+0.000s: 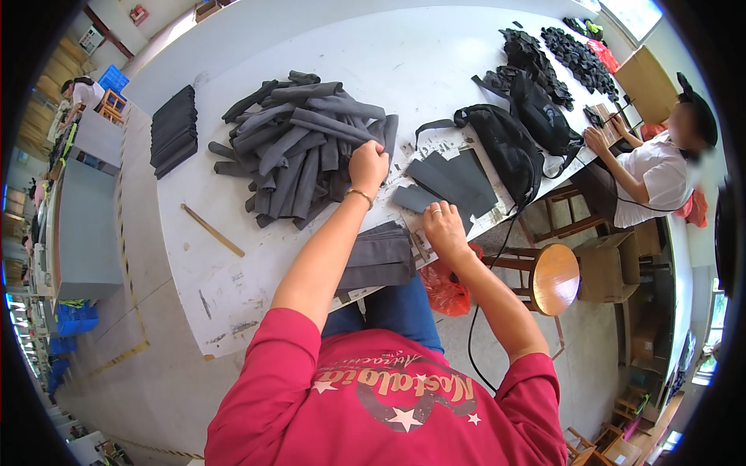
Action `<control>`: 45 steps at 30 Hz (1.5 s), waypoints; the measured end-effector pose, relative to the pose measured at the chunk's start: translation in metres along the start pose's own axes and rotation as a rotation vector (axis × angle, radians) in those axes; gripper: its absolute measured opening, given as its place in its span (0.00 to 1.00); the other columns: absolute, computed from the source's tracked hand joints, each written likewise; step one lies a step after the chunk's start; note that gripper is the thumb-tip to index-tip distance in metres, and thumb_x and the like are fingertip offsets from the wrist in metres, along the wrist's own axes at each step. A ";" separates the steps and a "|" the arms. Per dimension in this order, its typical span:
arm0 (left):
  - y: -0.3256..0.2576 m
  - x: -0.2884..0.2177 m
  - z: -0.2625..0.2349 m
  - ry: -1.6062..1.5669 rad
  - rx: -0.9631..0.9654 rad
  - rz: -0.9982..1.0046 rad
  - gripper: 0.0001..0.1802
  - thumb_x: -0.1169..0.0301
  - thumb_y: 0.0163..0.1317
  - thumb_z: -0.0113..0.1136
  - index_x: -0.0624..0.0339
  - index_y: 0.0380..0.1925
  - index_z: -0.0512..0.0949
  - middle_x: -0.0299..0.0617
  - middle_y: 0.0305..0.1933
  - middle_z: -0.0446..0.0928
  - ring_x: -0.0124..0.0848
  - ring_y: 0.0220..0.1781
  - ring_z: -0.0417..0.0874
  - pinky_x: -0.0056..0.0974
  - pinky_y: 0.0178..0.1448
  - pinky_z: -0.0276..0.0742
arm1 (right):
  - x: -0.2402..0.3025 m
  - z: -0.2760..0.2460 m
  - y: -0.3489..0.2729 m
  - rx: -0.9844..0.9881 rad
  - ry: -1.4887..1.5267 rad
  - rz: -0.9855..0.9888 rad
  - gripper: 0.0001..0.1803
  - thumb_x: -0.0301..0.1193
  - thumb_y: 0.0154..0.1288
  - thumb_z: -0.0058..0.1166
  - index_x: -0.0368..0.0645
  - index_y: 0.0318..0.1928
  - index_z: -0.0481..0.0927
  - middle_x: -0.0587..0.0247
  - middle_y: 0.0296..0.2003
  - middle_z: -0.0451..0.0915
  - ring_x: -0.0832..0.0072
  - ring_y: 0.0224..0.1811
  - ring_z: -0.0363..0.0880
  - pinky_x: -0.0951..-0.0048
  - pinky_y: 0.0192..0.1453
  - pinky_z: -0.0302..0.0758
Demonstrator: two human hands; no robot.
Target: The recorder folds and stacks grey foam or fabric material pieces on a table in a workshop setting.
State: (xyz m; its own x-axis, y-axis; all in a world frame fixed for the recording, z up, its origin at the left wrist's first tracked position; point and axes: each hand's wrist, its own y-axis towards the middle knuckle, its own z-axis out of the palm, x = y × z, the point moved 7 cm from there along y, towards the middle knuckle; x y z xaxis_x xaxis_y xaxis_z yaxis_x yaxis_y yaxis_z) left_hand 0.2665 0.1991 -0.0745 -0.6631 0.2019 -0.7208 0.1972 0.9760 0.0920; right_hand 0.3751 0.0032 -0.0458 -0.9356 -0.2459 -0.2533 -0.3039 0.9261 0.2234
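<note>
My left hand (369,165) is closed at the right edge of a heaped pile of dark grey rolled fabric strips (291,147), its fingers round the end of one strip (330,125). To its right, my right hand (445,231) wears a ring and pinches a small grey fabric piece (414,199) low over the table. Flat grey fabric panels (458,180) lie overlapping just beyond that hand. A stack of folded dark fabric (377,256) sits at the near table edge, between my forearms.
A neat dark stack (174,130) and a wooden stick (212,231) lie on the left of the white table (190,272). Black bags (505,147) stand at right, with a cable hanging down. A co-worker (653,167) sits beyond, near a round wooden stool (553,279).
</note>
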 end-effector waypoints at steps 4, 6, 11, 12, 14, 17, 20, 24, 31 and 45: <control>-0.026 -0.035 -0.017 -0.876 0.321 -0.089 0.12 0.70 0.67 0.58 0.68 0.44 0.72 0.51 0.35 0.83 0.36 0.30 0.86 0.36 0.31 0.81 | -0.013 0.003 -0.007 -0.007 0.159 0.032 0.05 0.28 0.54 0.55 0.42 0.31 0.79 0.60 0.36 0.76 0.63 0.45 0.75 0.64 0.47 0.70; -0.046 -0.050 -0.049 -0.997 0.293 -0.095 0.10 0.71 0.72 0.51 0.68 0.45 0.70 0.50 0.33 0.82 0.33 0.25 0.84 0.31 0.25 0.78 | -0.032 0.002 -0.004 -0.049 0.397 0.158 0.04 0.29 0.57 0.55 0.42 0.31 0.78 0.61 0.35 0.76 0.62 0.45 0.74 0.63 0.47 0.70; -0.076 -0.043 -0.115 -1.350 0.067 -0.059 0.15 0.63 0.69 0.59 0.65 0.44 0.71 0.49 0.30 0.81 0.31 0.21 0.80 0.32 0.24 0.74 | -0.069 -0.042 0.001 -0.433 0.850 0.450 0.14 0.16 0.60 0.53 0.40 0.46 0.79 0.51 0.43 0.80 0.52 0.47 0.79 0.59 0.50 0.75; -0.082 -0.042 -0.129 -1.450 -0.011 -0.059 0.17 0.62 0.67 0.62 0.64 0.44 0.72 0.48 0.30 0.81 0.31 0.21 0.80 0.32 0.24 0.74 | -0.071 -0.063 0.004 -0.539 0.890 0.454 0.19 0.13 0.60 0.51 0.42 0.51 0.78 0.49 0.45 0.80 0.52 0.48 0.80 0.60 0.50 0.76; -0.094 -0.039 -0.150 -1.468 -0.060 -0.050 0.17 0.64 0.64 0.67 0.65 0.44 0.74 0.48 0.32 0.81 0.34 0.25 0.83 0.34 0.29 0.79 | -0.067 -0.074 0.006 -0.457 1.036 0.634 0.25 0.14 0.62 0.50 0.42 0.59 0.70 0.50 0.44 0.79 0.60 0.44 0.79 0.68 0.49 0.75; -0.106 -0.028 -0.161 -1.525 -0.076 -0.163 0.14 0.67 0.66 0.63 0.65 0.45 0.76 0.47 0.41 0.83 0.42 0.42 0.87 0.40 0.49 0.85 | -0.049 -0.093 0.014 -0.432 1.117 0.537 0.18 0.21 0.61 0.59 0.37 0.50 0.69 0.54 0.38 0.74 0.63 0.38 0.74 0.69 0.45 0.73; -0.120 -0.021 -0.170 -1.615 -0.057 -0.224 0.12 0.71 0.67 0.61 0.66 0.47 0.76 0.49 0.44 0.83 0.44 0.46 0.86 0.43 0.52 0.86 | -0.005 -0.142 0.026 -0.382 1.017 0.276 0.18 0.29 0.57 0.68 0.38 0.37 0.69 0.54 0.34 0.70 0.60 0.35 0.71 0.64 0.40 0.71; -0.127 -0.018 -0.175 -1.632 -0.050 -0.237 0.11 0.73 0.67 0.59 0.65 0.47 0.75 0.51 0.47 0.82 0.46 0.49 0.85 0.44 0.54 0.85 | 0.024 -0.154 0.027 -0.364 0.913 0.143 0.14 0.28 0.60 0.65 0.37 0.39 0.73 0.50 0.38 0.73 0.55 0.39 0.73 0.57 0.43 0.71; -0.131 -0.017 -0.177 -1.616 -0.061 -0.282 0.11 0.74 0.67 0.58 0.65 0.48 0.74 0.54 0.49 0.81 0.46 0.51 0.85 0.46 0.57 0.84 | 0.027 -0.183 0.026 -0.473 0.910 0.102 0.23 0.26 0.55 0.65 0.43 0.54 0.79 0.58 0.45 0.78 0.60 0.45 0.74 0.60 0.51 0.68; -0.147 -0.040 -0.169 -1.601 -0.026 -0.262 0.11 0.75 0.67 0.58 0.63 0.48 0.73 0.52 0.47 0.81 0.40 0.46 0.86 0.45 0.50 0.87 | 0.035 -0.206 0.029 -0.714 0.438 0.062 0.15 0.23 0.53 0.63 0.45 0.43 0.84 0.71 0.39 0.78 0.69 0.41 0.76 0.66 0.48 0.68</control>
State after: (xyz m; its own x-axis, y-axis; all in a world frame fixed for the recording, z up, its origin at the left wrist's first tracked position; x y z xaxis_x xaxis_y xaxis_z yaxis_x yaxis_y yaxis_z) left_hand 0.1421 0.0616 0.0570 0.7191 -0.2314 -0.6553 0.1831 0.9727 -0.1426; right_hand 0.2964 -0.0374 0.1453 -0.8946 -0.4260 0.1347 -0.1523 0.5742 0.8044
